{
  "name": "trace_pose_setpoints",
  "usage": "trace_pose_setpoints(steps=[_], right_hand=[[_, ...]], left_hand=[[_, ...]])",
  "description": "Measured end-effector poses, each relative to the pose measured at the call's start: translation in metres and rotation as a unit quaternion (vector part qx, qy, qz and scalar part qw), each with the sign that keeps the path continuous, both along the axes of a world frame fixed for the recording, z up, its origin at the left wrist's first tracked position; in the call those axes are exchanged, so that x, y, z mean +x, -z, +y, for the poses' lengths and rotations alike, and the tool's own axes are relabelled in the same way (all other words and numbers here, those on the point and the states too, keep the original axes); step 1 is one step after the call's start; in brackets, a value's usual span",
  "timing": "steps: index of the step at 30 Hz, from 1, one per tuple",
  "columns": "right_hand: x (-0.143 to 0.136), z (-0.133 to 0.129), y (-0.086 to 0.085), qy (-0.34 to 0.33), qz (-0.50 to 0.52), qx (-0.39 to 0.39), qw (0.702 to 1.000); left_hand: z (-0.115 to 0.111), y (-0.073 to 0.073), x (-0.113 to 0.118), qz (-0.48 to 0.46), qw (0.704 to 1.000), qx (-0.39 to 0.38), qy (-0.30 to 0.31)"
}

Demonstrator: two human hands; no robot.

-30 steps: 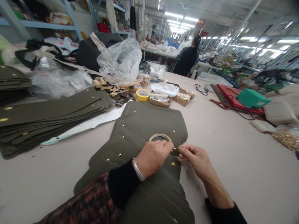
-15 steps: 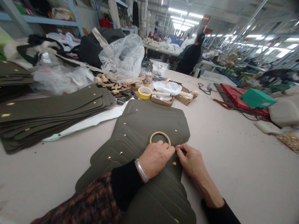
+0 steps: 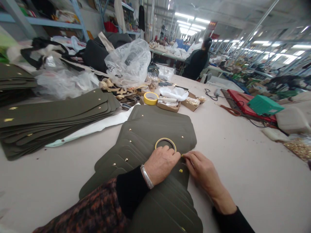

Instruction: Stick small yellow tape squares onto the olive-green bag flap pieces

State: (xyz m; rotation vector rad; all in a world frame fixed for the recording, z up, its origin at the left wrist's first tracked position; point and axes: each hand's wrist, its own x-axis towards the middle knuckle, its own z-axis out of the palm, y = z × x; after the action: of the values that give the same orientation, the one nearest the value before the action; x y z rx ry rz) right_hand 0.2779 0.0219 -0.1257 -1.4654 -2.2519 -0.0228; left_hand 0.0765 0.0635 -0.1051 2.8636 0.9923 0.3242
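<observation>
My left hand point(image 3: 163, 164) is closed around the near side of a thin roll of yellow tape point(image 3: 166, 140), above a fanned stack of dark olive panels point(image 3: 160, 121) with small gold studs. Just to its right, my right hand point(image 3: 202, 170) pinches a small bit of yellow tape point(image 3: 182, 155) between thumb and fingertips. The fingertips of both hands are almost together. A separate yellow tape piece point(image 3: 181, 170) lies on a panel below them.
Another fanned pile of olive panels point(image 3: 55, 108) lies at left beside a white strip point(image 3: 97, 128). Farther back are a thicker yellow tape roll point(image 3: 151, 98), small boxes of gold hardware point(image 3: 193, 101) and plastic bags point(image 3: 131, 63). A green box point(image 3: 264, 104) rests at right; a person point(image 3: 198, 61) sits beyond.
My right hand has turned slightly, its back now more toward me, and a yellow bit of tape now shows at its fingertips. My left hand has barely shifted.
</observation>
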Motion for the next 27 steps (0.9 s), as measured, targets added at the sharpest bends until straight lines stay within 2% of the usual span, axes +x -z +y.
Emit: trace_pose_setpoints(steps=[3,6,11,14,17,20,22,25,27], right_hand=[[-0.007,0.005,-0.002,-0.014,-0.073,-0.018,0.997],[-0.015,0.014,-0.007,0.040,-0.097,-0.084,0.991],[-0.023,0.027,-0.015,0.166,-0.056,-0.202,0.964],[-0.022,0.027,-0.018,0.200,-0.013,-0.229,0.952],[-0.017,0.022,-0.023,0.171,0.028,-0.280,0.944],[-0.010,0.013,-0.030,0.087,0.075,-0.369,0.922],[-0.009,0.006,-0.032,0.072,0.122,-0.348,0.927],[-0.012,-0.002,-0.030,0.098,0.225,-0.190,0.951],[-0.016,-0.006,-0.029,0.072,0.258,-0.105,0.958]], left_hand=[[0.000,0.000,0.000,-0.003,1.000,0.000,-0.003],[0.001,-0.001,-0.001,-0.001,1.000,0.000,-0.003],[0.003,-0.001,-0.002,0.009,1.000,-0.006,-0.007],[0.004,-0.002,-0.003,0.007,1.000,-0.010,0.002],[0.006,-0.003,-0.004,-0.023,0.999,-0.021,0.026],[0.008,-0.004,-0.006,-0.093,0.994,-0.041,0.040],[0.009,-0.003,-0.007,-0.138,0.987,-0.058,0.051],[0.009,-0.001,-0.007,-0.190,0.977,-0.071,0.068],[0.009,0.000,-0.007,-0.214,0.971,-0.071,0.072]])
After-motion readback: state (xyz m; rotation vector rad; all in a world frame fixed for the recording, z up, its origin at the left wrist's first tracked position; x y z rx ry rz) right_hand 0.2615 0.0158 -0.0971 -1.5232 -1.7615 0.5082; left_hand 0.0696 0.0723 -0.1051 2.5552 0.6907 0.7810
